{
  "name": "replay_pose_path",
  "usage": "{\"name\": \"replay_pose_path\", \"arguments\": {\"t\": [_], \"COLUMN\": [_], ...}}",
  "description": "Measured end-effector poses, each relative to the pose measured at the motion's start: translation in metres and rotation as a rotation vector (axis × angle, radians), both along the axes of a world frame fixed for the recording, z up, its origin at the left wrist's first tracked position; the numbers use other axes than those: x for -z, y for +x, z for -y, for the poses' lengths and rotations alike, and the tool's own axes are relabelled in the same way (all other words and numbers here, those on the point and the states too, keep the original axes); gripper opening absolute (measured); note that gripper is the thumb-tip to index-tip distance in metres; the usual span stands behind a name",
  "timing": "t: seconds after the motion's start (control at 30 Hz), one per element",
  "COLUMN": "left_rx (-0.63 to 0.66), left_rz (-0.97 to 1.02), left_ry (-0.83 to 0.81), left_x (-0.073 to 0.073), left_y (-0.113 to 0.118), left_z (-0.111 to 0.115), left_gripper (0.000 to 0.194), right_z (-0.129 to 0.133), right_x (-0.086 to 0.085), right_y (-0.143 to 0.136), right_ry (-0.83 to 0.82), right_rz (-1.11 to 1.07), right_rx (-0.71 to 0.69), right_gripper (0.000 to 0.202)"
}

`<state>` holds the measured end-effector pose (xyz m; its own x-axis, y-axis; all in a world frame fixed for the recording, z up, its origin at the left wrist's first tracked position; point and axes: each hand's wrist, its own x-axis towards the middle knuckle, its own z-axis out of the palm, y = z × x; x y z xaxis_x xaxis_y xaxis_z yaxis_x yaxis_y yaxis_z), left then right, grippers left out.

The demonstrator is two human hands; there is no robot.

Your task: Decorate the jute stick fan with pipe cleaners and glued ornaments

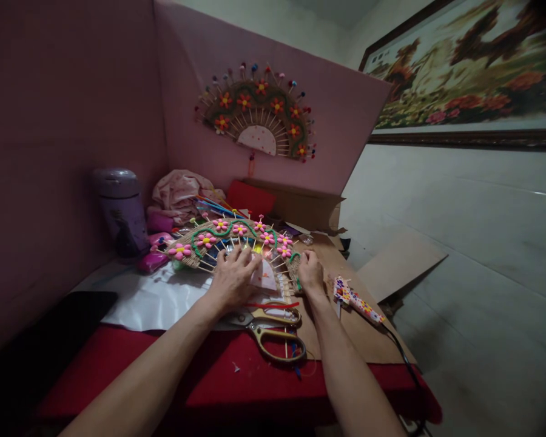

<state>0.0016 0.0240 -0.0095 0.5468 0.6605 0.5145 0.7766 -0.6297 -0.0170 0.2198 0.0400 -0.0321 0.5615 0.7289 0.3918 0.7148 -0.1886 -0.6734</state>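
A half-round craft fan [227, 230] of thin sticks and woven tan cord lies in front of me, with pink flowers along its band. My left hand [234, 273] rests on its sticks and white centre piece [264, 276], fingers spread. At the fan's right end my right hand [312, 271] is closed, its fingertips pinching at the green fuzzy strip [295, 257] that winds between the flowers. The exact grip is partly hidden. Just below the fan, scissors [277, 334] with gold-coloured handles lie beside a red strip [273, 305].
A flower-patterned glue gun [357, 301] with a black cord lies right on cardboard [377, 346]. Behind stand a purple tumbler [122, 212] and bunched pink cloth [182, 191]. A similar finished-looking fan [259, 112] hangs on the pink panel [341, 109]. Red cloth [200, 388] covers the table.
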Motion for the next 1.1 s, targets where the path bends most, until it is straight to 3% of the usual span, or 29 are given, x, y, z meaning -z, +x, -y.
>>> {"name": "replay_pose_path", "arguments": {"t": [0.27, 0.57, 1.1], "left_rx": [0.071, 0.02, -0.056], "left_rz": [-0.033, -0.001, -0.07], "left_ry": [-0.024, -0.017, -0.136], "left_x": [-0.009, -0.019, -0.012], "left_y": [-0.002, -0.008, -0.021], "left_z": [-0.003, 0.012, 0.009], "left_gripper": [0.059, 0.055, 0.061], "right_z": [0.0, 0.006, 0.014], "right_x": [0.001, -0.009, -0.008], "right_y": [-0.002, -0.009, -0.025], "right_ry": [0.013, 0.118, 0.024], "right_rz": [-0.002, -0.028, 0.021], "right_rx": [-0.005, -0.053, -0.184], "right_gripper": [0.034, 0.034, 0.028]}}
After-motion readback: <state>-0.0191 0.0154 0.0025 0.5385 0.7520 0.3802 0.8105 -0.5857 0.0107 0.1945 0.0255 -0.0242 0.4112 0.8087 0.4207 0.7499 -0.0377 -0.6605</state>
